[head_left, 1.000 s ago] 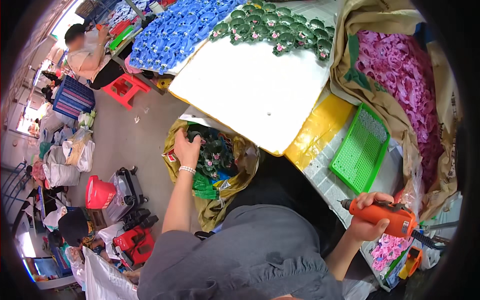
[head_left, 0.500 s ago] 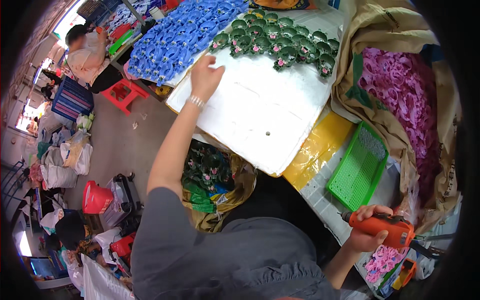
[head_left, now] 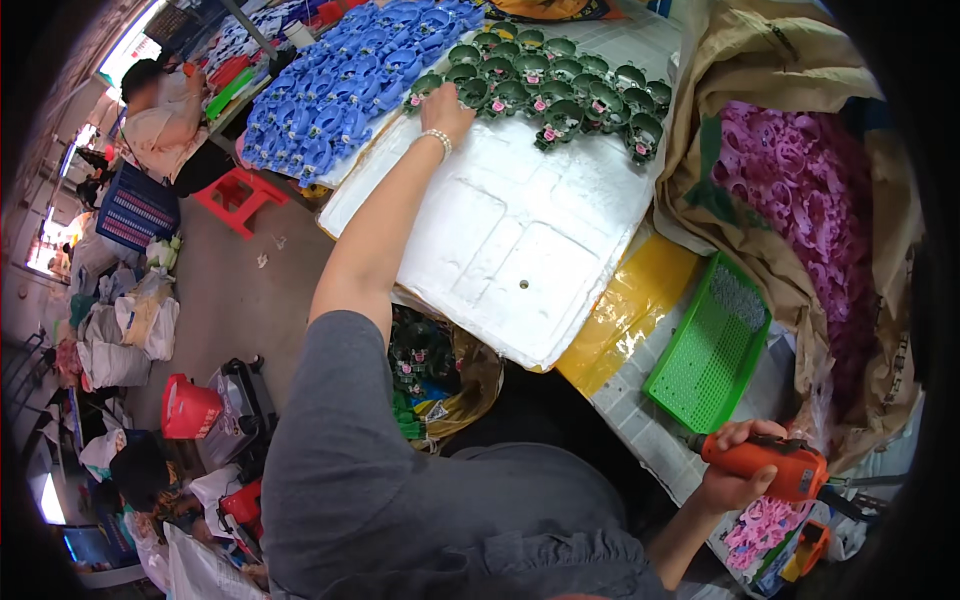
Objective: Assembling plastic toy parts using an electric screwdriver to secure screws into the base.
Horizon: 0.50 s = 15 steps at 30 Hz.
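My left hand (head_left: pixel 447 114), a pale bracelet at its wrist, is at the near left edge of a group of dark green cup-shaped plastic pieces (head_left: pixel 560 115) with small pink flowers. Its fingers are bent together against the pieces. Whether one is between them is hidden. These pieces stand at the far end of a white foam board (head_left: pixel 470 230), which has a small dark round spot (head_left: pixel 523 285). At the lower right, my right hand (head_left: pixel 738 488) grips an orange-red electric screwdriver (head_left: pixel 770 466), its tip pointing left and a cable at its rear.
Blue plastic pieces (head_left: pixel 340 90) cover the far left. A green perforated tray (head_left: pixel 705 350) holds small metal parts. A large sack (head_left: pixel 690 215) of pink pieces (head_left: pixel 790 190) stands right; a bag of green pieces (head_left: pixel 420 355) sits below the board. Another person (head_left: pixel 165 120) sits beyond a red stool (head_left: pixel 240 200).
My left hand has moved right and away from me, from over the board to the green pieces, and its fingers have come together. My right hand keeps hold of the screwdriver.
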Each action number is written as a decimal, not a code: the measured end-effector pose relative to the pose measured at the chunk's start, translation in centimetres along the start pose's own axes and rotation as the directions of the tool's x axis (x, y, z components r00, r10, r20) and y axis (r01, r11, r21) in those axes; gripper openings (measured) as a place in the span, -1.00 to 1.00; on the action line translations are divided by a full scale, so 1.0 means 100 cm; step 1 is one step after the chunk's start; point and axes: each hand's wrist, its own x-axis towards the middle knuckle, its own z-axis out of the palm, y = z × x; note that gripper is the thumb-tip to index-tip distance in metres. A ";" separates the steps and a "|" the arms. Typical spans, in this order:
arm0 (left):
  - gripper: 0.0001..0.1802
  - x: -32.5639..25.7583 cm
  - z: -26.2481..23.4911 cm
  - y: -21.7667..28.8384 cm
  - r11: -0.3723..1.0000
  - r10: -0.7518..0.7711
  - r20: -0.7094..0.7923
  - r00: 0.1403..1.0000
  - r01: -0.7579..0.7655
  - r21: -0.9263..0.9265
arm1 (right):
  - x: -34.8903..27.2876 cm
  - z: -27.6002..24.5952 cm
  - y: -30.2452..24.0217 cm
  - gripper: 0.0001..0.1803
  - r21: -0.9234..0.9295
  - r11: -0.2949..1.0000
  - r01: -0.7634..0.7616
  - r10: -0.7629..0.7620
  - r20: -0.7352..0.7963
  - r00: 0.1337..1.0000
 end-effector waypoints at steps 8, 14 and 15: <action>-0.62 -0.015 -0.007 0.004 0.999 0.036 -0.116 0.993 -0.037 -0.008 | -0.007 -0.010 0.005 -0.30 0.001 1.000 -0.011 0.011 -0.030 0.999; -0.57 -0.059 -0.042 0.007 0.992 -0.009 -0.112 0.994 -0.005 -0.125 | -0.006 -0.012 0.002 -0.30 0.013 1.000 -0.001 0.001 0.004 1.000; -0.56 -0.066 -0.046 0.007 0.980 -0.042 -0.060 0.997 0.030 -0.198 | -0.007 -0.013 0.002 -0.30 0.008 1.000 0.007 -0.008 0.009 1.000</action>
